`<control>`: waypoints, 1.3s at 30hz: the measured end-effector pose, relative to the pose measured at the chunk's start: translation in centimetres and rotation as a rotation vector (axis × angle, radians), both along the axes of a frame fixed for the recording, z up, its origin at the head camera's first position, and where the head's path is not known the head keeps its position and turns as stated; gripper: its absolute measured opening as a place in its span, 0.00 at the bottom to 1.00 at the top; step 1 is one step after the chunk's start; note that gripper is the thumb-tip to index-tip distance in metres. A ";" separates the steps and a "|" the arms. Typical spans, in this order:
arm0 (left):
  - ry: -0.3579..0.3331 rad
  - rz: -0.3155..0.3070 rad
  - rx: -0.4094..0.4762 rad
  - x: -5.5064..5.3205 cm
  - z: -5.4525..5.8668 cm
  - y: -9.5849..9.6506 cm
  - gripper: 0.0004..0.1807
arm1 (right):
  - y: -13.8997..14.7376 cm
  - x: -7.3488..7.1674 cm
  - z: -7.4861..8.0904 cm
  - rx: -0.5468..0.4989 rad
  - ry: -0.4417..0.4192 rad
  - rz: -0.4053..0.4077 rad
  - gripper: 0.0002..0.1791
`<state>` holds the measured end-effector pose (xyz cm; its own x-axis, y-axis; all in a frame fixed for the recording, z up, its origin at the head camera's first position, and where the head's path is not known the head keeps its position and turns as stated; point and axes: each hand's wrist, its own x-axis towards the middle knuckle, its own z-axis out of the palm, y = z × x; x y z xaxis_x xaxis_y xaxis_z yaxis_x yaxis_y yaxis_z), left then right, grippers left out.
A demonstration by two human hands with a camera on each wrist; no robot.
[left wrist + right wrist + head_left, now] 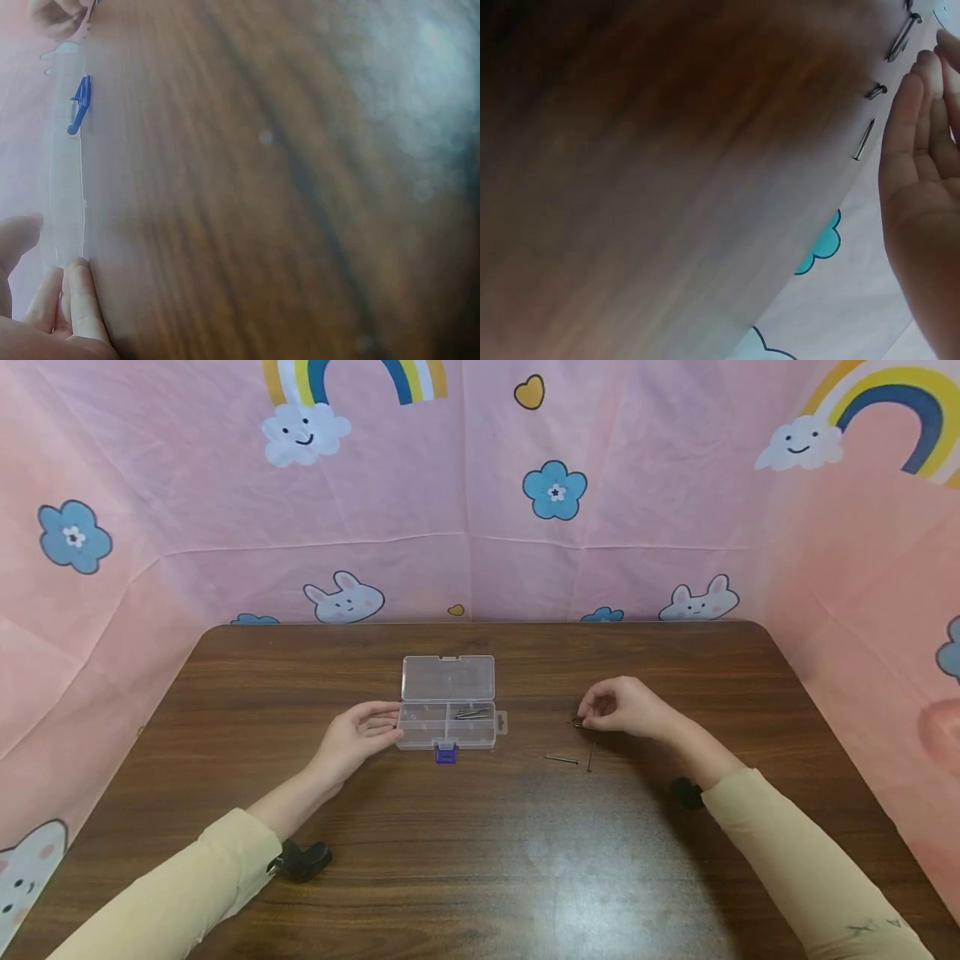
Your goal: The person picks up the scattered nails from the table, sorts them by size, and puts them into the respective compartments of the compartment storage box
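A clear plastic compartment box [423,737] stands with its lid [448,678] raised at the back and a blue latch [446,755] at the front. Several nails [472,714] lie in its back right compartment. My left hand [352,739] rests its fairly straight fingers against the box's left end; in the left wrist view the fingers [86,304] touch that end. To the right of the box, my right hand [626,706] pinches a nail [577,723] between thumb and fingers at the table. Just in front lie two loose nails, one crosswise [561,759] and one lengthwise [592,756].
The brown wooden table [420,860] bears everything. Pink printed cloth [637,527] hangs around its back and sides. A hanging tab [502,722] sticks out from the box's right end. Black wrist devices [303,860] sit under both sleeves.
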<state>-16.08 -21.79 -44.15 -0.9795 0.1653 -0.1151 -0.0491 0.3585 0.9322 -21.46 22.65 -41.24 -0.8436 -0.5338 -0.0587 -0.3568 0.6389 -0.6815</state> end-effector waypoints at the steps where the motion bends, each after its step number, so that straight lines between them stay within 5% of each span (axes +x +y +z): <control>1: 0.000 0.000 0.001 0.0 0.0 0.0 0.29 | 0.0 0.0 0.0 0.005 -0.006 0.004 0.03; 22: -0.018 0.001 -0.007 0.0 0.0 0.0 0.29 | -0.1 0.1 -0.2 0.059 0.005 0.038 0.06; 39: -0.014 0.000 -0.009 0.1 0.4 0.1 0.29 | -1.7 -0.6 0.8 0.016 0.100 -0.004 0.05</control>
<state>-15.94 -21.69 -43.80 -0.9779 0.1639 -0.1298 -0.0617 0.3670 0.9282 -22.02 20.98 -40.48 -0.8478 -0.5300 0.0172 -0.4199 0.6512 -0.6321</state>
